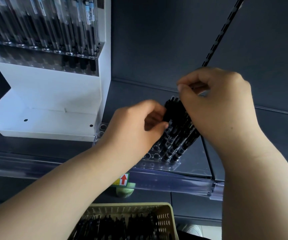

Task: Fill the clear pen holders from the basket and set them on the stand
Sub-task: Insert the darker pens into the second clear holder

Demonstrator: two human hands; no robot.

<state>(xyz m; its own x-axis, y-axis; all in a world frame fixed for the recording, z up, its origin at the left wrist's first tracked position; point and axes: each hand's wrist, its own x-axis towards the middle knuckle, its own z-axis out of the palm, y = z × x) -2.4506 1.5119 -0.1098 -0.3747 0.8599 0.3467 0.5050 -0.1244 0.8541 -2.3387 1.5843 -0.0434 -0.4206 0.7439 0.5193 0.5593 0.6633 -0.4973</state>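
Observation:
A clear pen holder [157, 163] lies on the dark shelf, with several black pens [178, 135] standing in its right-hand holes and empty holes to their left. My left hand [136, 125] pinches the tops of those pens from the left. My right hand [216, 104] is closed over the pens from the upper right, with a pen end between its fingers. A beige perforated basket [167, 220] at the bottom centre holds many black pens. The white stand [53, 94] at the left carries a filled clear holder [46, 54] on its upper step.
The stand's lower step [49, 118] is bare white with two small holes. A clear price rail [165, 181] with a red-arrow label [123, 179] runs along the shelf's front edge. A slotted black upright [221, 32] rises behind my right hand.

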